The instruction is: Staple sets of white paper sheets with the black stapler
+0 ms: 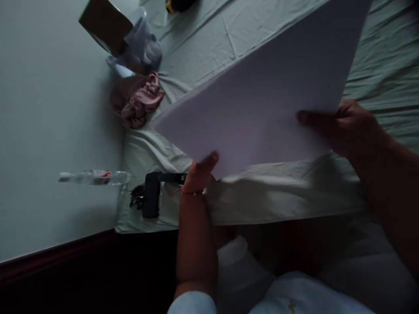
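Observation:
A large white sheet of paper (262, 100) is held up at a slant over the bed, its far corner reaching past the top of the view. My left hand (202, 172) grips the near left corner, with the thumb on top and the fingers hidden beneath. On the near right edge, my right hand (347, 124) pinches the sheet, its thumb lying flat across the surface. Whether it is one sheet or a thin stack, I cannot tell. A red string bracelet circles my left wrist.
The bed has a pale green sheet (262, 205). By my left hand lie a black phone-like block (151, 195), keys (136, 196) and a clear bottle (101, 177) by the wall. Farther back are pink cloth (140, 100), a plastic tub (147, 48), a brown box (106, 26) and a black-yellow object (178, 5).

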`<state>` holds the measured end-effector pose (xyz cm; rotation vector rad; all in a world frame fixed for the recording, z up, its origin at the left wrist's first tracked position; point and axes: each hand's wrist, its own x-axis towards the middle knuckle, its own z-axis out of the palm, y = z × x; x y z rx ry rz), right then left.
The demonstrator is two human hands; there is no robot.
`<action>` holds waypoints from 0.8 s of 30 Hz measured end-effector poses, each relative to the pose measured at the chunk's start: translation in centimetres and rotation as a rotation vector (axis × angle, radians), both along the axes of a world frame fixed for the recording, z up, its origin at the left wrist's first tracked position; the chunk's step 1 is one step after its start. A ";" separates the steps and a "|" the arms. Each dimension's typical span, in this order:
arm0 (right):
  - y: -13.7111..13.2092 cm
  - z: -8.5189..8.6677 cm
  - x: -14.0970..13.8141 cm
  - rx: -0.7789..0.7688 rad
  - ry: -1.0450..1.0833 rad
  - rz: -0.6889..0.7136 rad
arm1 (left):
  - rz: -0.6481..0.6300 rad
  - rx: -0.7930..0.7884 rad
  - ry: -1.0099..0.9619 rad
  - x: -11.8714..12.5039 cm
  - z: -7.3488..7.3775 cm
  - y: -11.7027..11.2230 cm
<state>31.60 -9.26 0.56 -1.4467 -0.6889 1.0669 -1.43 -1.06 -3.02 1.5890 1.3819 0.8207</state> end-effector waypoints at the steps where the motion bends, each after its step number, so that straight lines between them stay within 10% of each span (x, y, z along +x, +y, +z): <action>1: 0.0 0.0 0.1 -0.004 0.007 -0.011 | 0.010 -0.013 -0.064 0.3 0.1 -0.1; 11: 0.7 -0.5 0.3 -0.129 0.296 0.021 | 0.066 -0.053 -0.203 1.4 1.5 -0.3; 24: 0.3 -1.3 1.1 -0.206 0.122 0.191 | 0.084 -0.180 -0.252 1.1 2.0 -0.6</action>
